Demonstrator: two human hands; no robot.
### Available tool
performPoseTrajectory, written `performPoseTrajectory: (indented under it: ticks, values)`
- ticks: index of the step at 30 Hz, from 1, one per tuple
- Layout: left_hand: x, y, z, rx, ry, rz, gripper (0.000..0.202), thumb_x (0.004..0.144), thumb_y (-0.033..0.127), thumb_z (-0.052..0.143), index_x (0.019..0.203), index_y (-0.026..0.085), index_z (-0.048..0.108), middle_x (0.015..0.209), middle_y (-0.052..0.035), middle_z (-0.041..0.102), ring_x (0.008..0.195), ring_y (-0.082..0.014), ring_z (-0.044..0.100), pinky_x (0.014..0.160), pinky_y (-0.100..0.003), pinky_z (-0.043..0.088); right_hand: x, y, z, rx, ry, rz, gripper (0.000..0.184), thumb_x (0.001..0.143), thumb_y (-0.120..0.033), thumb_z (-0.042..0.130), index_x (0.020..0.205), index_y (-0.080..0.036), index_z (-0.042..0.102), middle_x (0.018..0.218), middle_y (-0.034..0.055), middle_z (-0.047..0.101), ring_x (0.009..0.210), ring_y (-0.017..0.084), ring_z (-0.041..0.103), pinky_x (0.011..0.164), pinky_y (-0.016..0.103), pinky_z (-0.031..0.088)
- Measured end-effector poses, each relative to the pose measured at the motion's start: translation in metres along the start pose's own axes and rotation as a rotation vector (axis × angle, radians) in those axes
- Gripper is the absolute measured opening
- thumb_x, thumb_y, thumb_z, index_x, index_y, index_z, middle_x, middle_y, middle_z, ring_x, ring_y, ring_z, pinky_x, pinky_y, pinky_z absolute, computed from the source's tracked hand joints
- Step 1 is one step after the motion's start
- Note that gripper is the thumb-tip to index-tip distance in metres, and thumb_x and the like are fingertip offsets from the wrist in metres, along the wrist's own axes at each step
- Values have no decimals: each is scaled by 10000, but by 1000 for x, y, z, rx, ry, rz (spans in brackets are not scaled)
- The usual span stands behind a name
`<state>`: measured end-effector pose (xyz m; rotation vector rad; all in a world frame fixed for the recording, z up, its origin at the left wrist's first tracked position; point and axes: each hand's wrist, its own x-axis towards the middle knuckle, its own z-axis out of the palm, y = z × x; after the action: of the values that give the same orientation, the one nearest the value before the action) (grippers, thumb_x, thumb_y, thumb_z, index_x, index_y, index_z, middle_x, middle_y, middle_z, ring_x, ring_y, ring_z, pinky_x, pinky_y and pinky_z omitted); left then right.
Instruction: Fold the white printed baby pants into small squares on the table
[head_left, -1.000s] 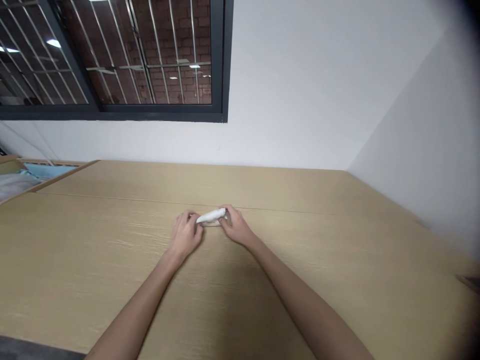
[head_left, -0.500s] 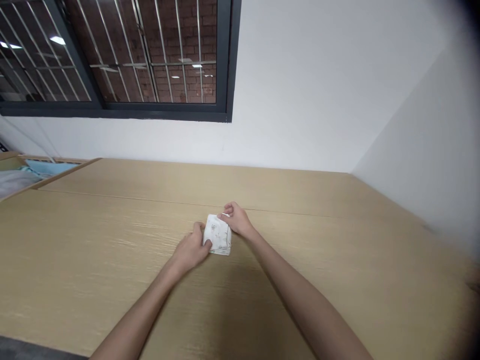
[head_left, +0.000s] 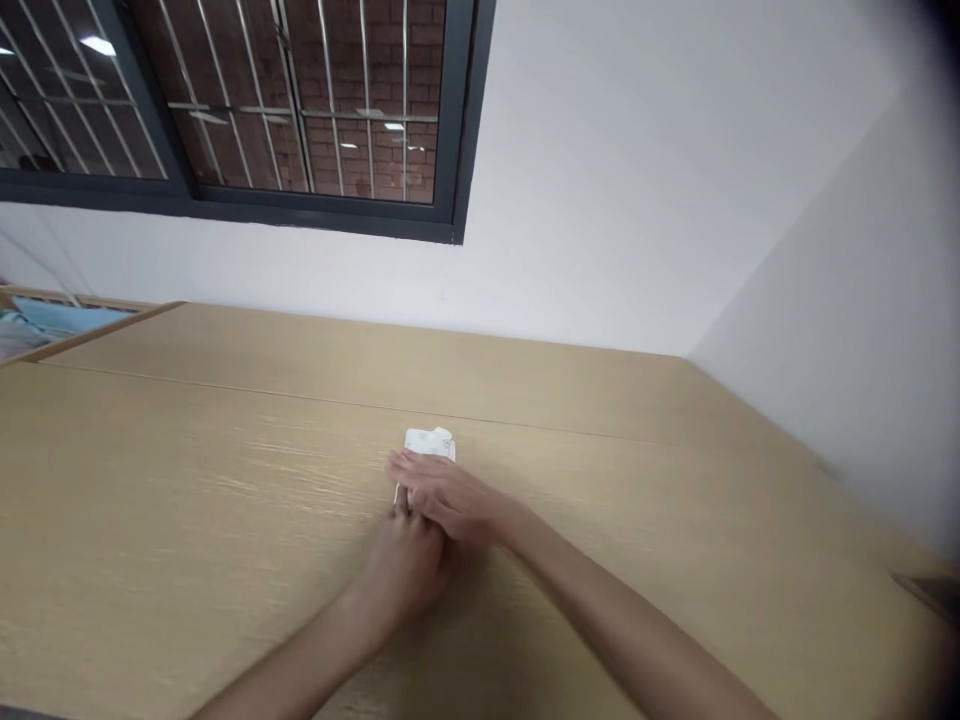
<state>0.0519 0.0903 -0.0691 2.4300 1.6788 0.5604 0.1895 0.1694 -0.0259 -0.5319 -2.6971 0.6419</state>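
A small folded white cloth (head_left: 431, 441) with faint printed marks lies on the wooden surface, partly covered by my hands. Across its lower part, my right hand (head_left: 450, 490) rests flat with the fingers stretched out to the left. Just below, my left hand (head_left: 409, 550) reaches up to the cloth's near edge, its fingers extended and lying on or against it. The tips of the left fingers are hidden under my right hand. Neither hand visibly grips the cloth.
The broad light-wood surface (head_left: 225, 450) has a seam running across it toward the back. Behind it rises a white wall (head_left: 600, 200) with a dark-framed, barred window (head_left: 457, 130). At the far left, an open wooden compartment (head_left: 150, 318) holds blue and white fabric.
My right hand has come down from the cloth's upper right corner to lie across it. My left hand has moved from its left side to below it. The view has shifted slightly.
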Motion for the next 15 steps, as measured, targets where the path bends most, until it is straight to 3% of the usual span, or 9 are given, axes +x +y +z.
performPoseTrajectory:
  ticks: [3, 6, 10, 15]
  values:
    - [0, 2, 12, 63, -84, 36, 579, 856, 213, 464, 1418, 119, 568, 1404, -238, 592, 1277, -456, 562, 1035, -634, 469, -4, 0, 11, 32, -71, 14, 477, 1108, -363, 249, 1555, -310, 405, 1602, -15, 389, 1525, 209, 277, 1256, 462, 239]
    - [0, 0, 14, 93, -39, 38, 535, 893, 271, 491, 1394, 115, 594, 1347, -263, 623, 1266, -468, 567, 1038, -656, 452, -5, 13, 14, 6, -87, 49, 470, 1108, -349, 259, 1534, -295, 448, 1597, -2, 401, 1525, 221, 278, 1260, 476, 231]
    - [1, -2, 12, 134, 11, -43, 629, 889, 447, 584, 1396, 75, 572, 1359, -321, 585, 1276, -495, 543, 946, -623, 518, -4, 41, 6, -77, -85, 92, 509, 1107, -363, 245, 1579, -212, 363, 1649, 51, 280, 1554, 238, 177, 1275, 504, 162]
    - [2, 5, 4, 222, -98, -85, 693, 919, 481, 564, 1440, 28, 506, 1427, -350, 511, 1307, -504, 522, 959, -585, 524, 1, 73, 4, -161, 5, 168, 530, 1103, -420, 244, 1607, -262, 284, 1672, 24, 223, 1560, 217, 145, 1279, 489, 148]
